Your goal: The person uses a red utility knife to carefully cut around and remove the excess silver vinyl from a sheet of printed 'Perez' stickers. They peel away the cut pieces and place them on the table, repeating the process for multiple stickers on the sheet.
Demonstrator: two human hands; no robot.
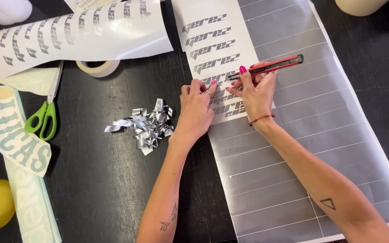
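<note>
Gripping red utility knife, right hand; left hand flat on vinyl sheet

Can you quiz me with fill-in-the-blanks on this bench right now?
1. The right hand holds a red ____.
2. The scissors have ____ handles.
3. The scrap pile lies to the ____ of the left hand.
4. Both hands rest on the silver ____.

Missing: knife; green; left; sheet

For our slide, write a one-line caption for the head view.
Right hand holds a red knife while left hand picks at the silver vinyl sheet.
</note>
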